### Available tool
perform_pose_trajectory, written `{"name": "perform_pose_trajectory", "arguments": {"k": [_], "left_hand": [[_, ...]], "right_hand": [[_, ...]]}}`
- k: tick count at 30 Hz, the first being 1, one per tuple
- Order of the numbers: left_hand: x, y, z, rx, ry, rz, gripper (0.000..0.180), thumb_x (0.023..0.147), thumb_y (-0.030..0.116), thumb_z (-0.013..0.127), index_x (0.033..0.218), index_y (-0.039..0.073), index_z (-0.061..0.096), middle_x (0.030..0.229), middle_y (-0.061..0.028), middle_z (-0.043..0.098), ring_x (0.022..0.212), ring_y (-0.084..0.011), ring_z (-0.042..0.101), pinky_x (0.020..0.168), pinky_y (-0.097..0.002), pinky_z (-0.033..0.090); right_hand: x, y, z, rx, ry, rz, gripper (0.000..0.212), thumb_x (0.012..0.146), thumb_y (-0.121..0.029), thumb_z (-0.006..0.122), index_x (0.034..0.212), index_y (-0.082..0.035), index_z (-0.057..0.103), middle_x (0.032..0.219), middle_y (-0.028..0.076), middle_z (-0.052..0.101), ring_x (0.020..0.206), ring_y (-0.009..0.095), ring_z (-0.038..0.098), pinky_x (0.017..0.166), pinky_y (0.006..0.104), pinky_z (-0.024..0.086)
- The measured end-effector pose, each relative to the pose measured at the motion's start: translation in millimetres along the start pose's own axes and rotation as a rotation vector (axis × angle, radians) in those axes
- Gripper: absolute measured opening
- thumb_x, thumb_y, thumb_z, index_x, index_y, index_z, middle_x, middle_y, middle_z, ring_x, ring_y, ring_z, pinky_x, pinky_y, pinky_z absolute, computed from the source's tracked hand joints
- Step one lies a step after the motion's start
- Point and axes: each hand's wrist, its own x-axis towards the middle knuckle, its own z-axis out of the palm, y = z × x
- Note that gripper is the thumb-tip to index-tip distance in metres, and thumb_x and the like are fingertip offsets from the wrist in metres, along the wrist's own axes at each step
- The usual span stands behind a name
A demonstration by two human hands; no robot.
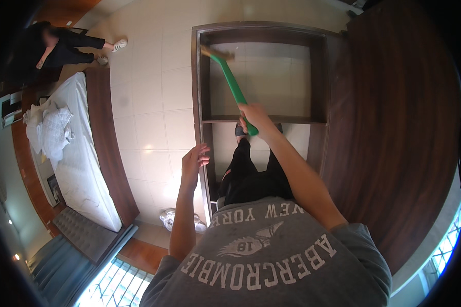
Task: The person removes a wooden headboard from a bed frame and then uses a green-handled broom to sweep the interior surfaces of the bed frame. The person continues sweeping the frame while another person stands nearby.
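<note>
My right hand (pixel 254 118) is closed around the green handle of a brush (pixel 232 84). Its tan bristle head reaches the far left corner of a dark wooden frame (pixel 261 122); whether the bristles touch the wood I cannot tell. Tiled floor shows through the frame's openings, and my feet stand inside the nearer one. My left hand (pixel 193 159) hovers by the frame's left side, holding nothing, its fingers loosely bent and apart.
A broad dark wooden panel (pixel 394 128) extends along the right. At the left stands a bed with a white mattress (pixel 82 169) and crumpled bedding (pixel 56 128). Another person (pixel 69 46) is at the upper left. A whitish bundle (pixel 168 219) lies on the floor near my left arm.
</note>
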Motion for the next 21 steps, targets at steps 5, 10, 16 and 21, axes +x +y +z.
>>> {"name": "perform_pose_trajectory", "arguments": {"k": [5,10,16,21], "left_hand": [[-14.5,21.6,3.0,0.042,0.013,0.031,0.046,0.110,0.036,0.049,0.127,-0.002,0.067,0.116,-0.0116,0.071,0.088,-0.0131,0.064,0.081,-0.0288,0.055],[-25.5,5.5,-14.5,0.001,0.087,0.025,0.047,0.109,0.037,0.051,0.128,-0.003,0.067,0.116,-0.0118,0.071,0.088,-0.0146,0.065,0.080,-0.0288,0.055],[-5.4,-1.1,-2.3,-0.018,-0.011,-0.001,0.046,0.109,0.037,0.051,0.128,-0.002,0.066,0.117,-0.0121,0.072,0.087,-0.0128,0.065,0.082,-0.0295,0.054],[-3.9,33.8,14.1,0.036,-0.050,0.049,0.048,0.109,0.038,0.050,0.130,-0.004,0.065,0.117,-0.0122,0.072,0.089,-0.0126,0.065,0.083,-0.0303,0.054]], "right_hand": [[76.2,-22.1,22.0,-0.059,0.099,-0.123,0.022,0.097,-0.016,0.056,0.081,-0.003,0.050,0.057,0.009,0.054,0.044,0.021,0.055,0.041,0.0395,0.046],[47.0,-35.2,-7.9,0.068,0.031,-0.014,0.021,0.096,-0.015,0.057,0.080,-0.003,0.050,0.057,0.009,0.051,0.045,0.020,0.054,0.040,0.0374,0.044],[17.6,-31.4,8.8,0.114,-0.063,0.006,0.026,0.100,-0.021,0.059,0.084,-0.005,0.047,0.057,0.010,0.052,0.043,0.020,0.049,0.040,0.0362,0.040],[96.9,-45.2,6.7,0.043,0.113,-0.147,0.019,0.094,-0.010,0.059,0.079,0.001,0.055,0.061,0.010,0.056,0.047,0.020,0.057,0.041,0.0381,0.046]]}}
